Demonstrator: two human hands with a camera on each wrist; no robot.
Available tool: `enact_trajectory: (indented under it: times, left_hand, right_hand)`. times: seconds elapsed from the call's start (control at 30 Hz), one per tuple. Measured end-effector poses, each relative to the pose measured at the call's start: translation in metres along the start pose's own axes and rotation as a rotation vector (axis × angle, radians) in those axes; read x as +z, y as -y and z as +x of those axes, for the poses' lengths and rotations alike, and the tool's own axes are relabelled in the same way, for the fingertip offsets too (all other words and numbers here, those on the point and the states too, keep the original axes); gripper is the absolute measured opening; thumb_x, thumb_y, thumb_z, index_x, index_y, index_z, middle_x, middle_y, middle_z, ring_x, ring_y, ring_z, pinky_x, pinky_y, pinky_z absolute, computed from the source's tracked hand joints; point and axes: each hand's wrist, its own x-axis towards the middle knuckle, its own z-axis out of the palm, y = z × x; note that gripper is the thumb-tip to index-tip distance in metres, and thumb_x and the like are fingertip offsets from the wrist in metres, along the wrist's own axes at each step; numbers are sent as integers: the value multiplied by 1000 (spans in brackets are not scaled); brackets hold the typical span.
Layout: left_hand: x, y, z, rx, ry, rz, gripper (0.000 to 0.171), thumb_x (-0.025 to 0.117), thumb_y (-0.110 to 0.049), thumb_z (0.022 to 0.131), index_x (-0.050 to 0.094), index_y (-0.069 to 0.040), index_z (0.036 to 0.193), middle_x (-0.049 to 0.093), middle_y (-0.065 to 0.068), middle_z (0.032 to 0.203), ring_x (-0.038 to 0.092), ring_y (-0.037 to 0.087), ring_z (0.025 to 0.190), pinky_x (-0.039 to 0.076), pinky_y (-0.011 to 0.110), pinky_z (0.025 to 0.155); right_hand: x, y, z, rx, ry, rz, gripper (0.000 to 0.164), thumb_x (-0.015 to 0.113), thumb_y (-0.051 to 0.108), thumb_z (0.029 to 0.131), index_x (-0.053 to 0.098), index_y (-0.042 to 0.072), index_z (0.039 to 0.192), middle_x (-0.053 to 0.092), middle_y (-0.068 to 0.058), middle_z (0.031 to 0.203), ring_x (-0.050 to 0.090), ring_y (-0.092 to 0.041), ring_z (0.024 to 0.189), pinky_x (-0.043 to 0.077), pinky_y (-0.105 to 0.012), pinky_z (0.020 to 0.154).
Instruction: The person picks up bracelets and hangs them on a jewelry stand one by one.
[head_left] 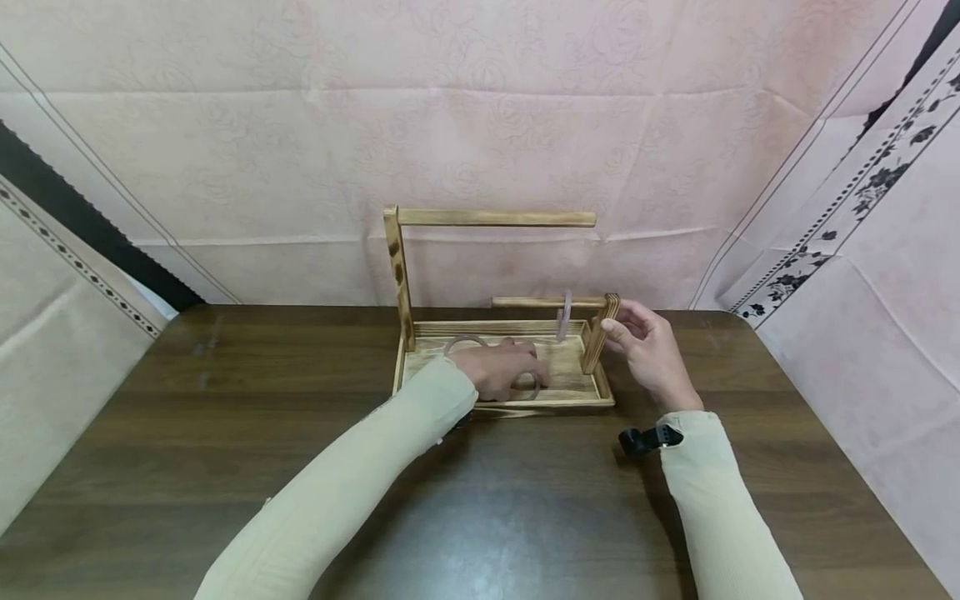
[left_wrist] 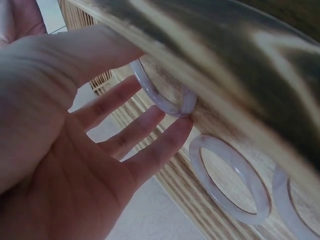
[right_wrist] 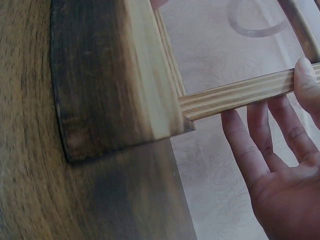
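Observation:
A wooden display stand has a shallow tray as its base and two posts, each bearing a horizontal bar. My left hand reaches into the tray and pinches a pale bangle between thumb and fingers. Beside it in the left wrist view lie a second bangle and part of a third bangle. My right hand holds the short right post, thumb on one side and fingers on the other. Another bangle hangs on the short post's bar.
The tall left post carries a longer upper bar with no bangle on it. Underneath is a brown wooden table. A pink patterned cloth stands behind the table's far edge.

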Motion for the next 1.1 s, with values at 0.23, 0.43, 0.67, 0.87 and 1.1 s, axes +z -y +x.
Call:
enact_trajectory:
  times: [0.23,0.43,0.67,0.87,1.1]
  left_hand:
    - [0,-1,-1,-27,-8,12,45,67,-5,96,66,-32,132,55,1,136,53,30,130,51,44,103]
    - [2,0,-2,-7,-13,31,40,67,-8,96,66,-30,130,56,2,134,55,32,127,53,43,99]
    - [3,1,-3,2,-45,16,28,66,-15,99,67,-29,124,54,0,133,54,32,126,53,43,95]
    - [3,1,-6,-13,-63,-19,37,68,-5,94,65,-30,122,47,5,148,36,48,147,49,62,103]
    - [3,3,-11,-14,-119,27,58,75,-11,89,56,-33,140,45,2,150,42,40,142,59,45,90]
  right_hand:
    - [-1,-1,1,-2,-1,9,26,64,11,100,60,4,125,64,6,106,67,-2,97,60,-24,86]
    - [0,0,0,13,-5,9,32,64,11,100,58,-1,129,64,7,106,66,-2,98,60,-25,87]
    - [0,1,-1,13,-5,31,27,65,10,99,60,5,126,64,6,106,66,-2,98,60,-24,86]
    - [-1,-2,0,0,-2,16,24,65,13,100,61,10,123,63,1,108,66,-1,98,59,-22,85]
    - [0,-3,1,-4,4,16,26,64,12,100,61,8,125,64,4,108,66,-2,99,59,-22,85]
